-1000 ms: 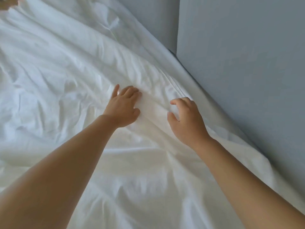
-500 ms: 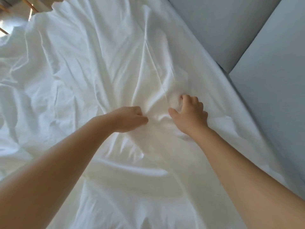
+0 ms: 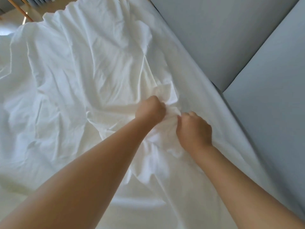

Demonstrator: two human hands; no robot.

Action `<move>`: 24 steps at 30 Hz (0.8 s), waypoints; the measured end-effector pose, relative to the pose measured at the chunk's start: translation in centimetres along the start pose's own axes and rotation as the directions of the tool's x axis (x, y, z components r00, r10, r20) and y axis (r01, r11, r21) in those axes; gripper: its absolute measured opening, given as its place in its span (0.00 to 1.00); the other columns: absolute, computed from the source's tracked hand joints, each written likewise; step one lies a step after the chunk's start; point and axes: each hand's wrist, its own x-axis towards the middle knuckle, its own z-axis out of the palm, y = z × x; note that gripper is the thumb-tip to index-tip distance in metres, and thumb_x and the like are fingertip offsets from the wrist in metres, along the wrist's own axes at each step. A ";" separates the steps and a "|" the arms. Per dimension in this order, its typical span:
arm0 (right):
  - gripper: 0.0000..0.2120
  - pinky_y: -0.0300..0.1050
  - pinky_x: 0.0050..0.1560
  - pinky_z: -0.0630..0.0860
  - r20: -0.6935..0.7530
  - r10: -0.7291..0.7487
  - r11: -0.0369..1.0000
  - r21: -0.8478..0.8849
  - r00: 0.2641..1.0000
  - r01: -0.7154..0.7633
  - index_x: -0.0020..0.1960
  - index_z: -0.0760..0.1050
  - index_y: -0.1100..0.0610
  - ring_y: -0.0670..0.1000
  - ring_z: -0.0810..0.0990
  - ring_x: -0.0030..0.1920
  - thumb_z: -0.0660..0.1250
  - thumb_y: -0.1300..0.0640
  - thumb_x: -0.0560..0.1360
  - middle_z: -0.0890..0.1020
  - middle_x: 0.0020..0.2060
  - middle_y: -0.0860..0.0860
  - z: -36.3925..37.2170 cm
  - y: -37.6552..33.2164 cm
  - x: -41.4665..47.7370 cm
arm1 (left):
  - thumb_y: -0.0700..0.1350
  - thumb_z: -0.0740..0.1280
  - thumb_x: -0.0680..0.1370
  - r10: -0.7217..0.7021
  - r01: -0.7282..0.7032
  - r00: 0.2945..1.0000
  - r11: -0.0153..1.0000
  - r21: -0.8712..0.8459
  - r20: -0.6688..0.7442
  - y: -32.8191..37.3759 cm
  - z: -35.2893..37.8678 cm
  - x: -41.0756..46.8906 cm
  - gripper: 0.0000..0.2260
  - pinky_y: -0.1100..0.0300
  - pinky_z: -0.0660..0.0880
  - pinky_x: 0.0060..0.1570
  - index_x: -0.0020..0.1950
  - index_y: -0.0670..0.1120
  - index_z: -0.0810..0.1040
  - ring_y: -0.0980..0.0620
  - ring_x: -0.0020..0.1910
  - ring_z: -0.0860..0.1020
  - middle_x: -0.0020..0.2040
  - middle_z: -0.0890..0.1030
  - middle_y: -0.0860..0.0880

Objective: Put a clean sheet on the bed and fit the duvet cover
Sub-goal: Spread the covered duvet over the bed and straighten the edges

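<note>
**White cloth** point(image 3: 92, 76), which may be the sheet or the duvet cover, lies crumpled over the bed and hides nearly all of it in view. Creases radiate from a gathered bunch point(image 3: 171, 111) right of centre, near the cloth's right-hand margin.

**Hands.** The left hand point(image 3: 151, 111) and right hand point(image 3: 194, 129) flank the bunch, just beside one another. Each is closed to a fist, with the fingers point(image 3: 189, 115) curled into the fabric and pinching it. The fingertips are buried in the folds. Both forearms reach in from the lower edge.

**Surroundings.** A smoother white strip point(image 3: 206, 90) runs between the crumpled area and the grey padded panels point(image 3: 222, 38) that border the bed on the right. It is not clear whether the strip is the same cloth or a layer beneath. A wooden rail point(image 3: 24, 14) shows at the upper left, beyond the far edge of the cloth.

**Step in hand (judgement).** The cloth is being arranged, probably by hunting for a seam, corner or opening inside the bunch. The task looks early to midway.

**Next move (judgement).** It likely calls for firm grips on both sides while the hands draw apart or lift, so that the layers separate and the cloth spreads flat rather than twisting.
</note>
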 end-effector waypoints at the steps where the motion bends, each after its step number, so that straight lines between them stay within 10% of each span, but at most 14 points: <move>1: 0.15 0.44 0.36 0.61 -0.007 0.108 0.986 0.129 0.994 -0.106 0.40 0.73 0.58 0.57 0.73 0.40 0.55 0.55 0.81 0.74 0.37 0.51 -0.4 0.6 0.3 | 0.44 0.55 0.79 0.051 -0.051 0.998 0.999 0.012 -0.032 0.3 0.0 0.0 0.09 0.56 0.68 0.35 0.43 0.44 0.71 0.46 0.39 0.76 0.41 0.77 0.47; 4: 0.22 0.44 0.29 0.57 0.054 0.326 0.825 0.471 0.944 -0.312 0.28 0.59 0.54 0.52 0.65 0.28 0.58 0.55 0.79 0.66 0.25 0.49 -0.6 1.1 0.2 | 0.46 0.55 0.78 0.169 -0.157 0.980 0.981 0.111 -0.106 0.1 -0.5 -0.4 0.06 0.57 0.65 0.36 0.46 0.47 0.69 0.49 0.39 0.71 0.41 0.72 0.51; 8: 0.23 0.46 0.28 0.56 -0.073 0.341 0.759 0.609 0.937 -0.229 0.28 0.54 0.53 0.47 0.58 0.24 0.60 0.58 0.77 0.59 0.21 0.48 -0.7 1.2 -0.9 | 0.54 0.56 0.79 0.050 -0.040 0.997 0.986 0.162 -0.057 -1.6 -1.7 0.1 0.16 0.54 0.69 0.47 0.58 0.44 0.70 0.43 0.50 0.74 0.53 0.74 0.46; 12: 0.22 0.45 0.27 0.54 -0.180 0.362 0.802 0.560 0.914 -0.208 0.28 0.54 0.52 0.47 0.60 0.25 0.58 0.56 0.78 0.61 0.21 0.47 -1.2 2.5 -0.2 | 0.63 0.54 0.78 -0.029 0.036 0.998 0.992 0.117 -0.057 -2.4 -2.1 0.7 0.24 0.55 0.66 0.41 0.58 0.43 0.70 0.46 0.45 0.73 0.49 0.77 0.46; 17: 0.19 0.47 0.37 0.64 0.220 0.407 0.842 0.287 0.887 -0.457 0.31 0.67 0.58 0.58 0.71 0.39 0.56 0.54 0.80 0.73 0.31 0.54 0.3 3.0 1.5 | 0.72 0.52 0.74 -0.138 0.134 0.990 0.982 0.134 0.028 -2.0 -1.3 0.9 0.34 0.56 0.68 0.37 0.55 0.41 0.71 0.47 0.38 0.73 0.41 0.73 0.49; 21: 0.27 0.47 0.52 0.70 0.269 0.335 0.858 0.309 0.903 -0.411 0.55 0.76 0.61 0.61 0.77 0.56 0.55 0.38 0.77 0.80 0.54 0.60 0.8 0.8 -0.1 | 0.77 0.52 0.67 -0.255 0.256 0.963 0.967 -0.002 0.088 -1.4 -0.7 2.5 0.36 0.56 0.72 0.34 0.38 0.43 0.69 0.47 0.34 0.76 0.35 0.75 0.47; 24: 0.24 0.47 0.53 0.71 0.333 0.236 0.890 0.302 0.913 -0.341 0.55 0.72 0.58 0.59 0.77 0.56 0.60 0.37 0.75 0.80 0.54 0.57 1.8 -1.3 -2.5 | 0.67 0.58 0.74 -0.243 0.248 0.968 0.966 -0.079 0.065 -1.5 0.2 3.7 0.26 0.56 0.72 0.43 0.51 0.45 0.76 0.47 0.41 0.78 0.42 0.80 0.48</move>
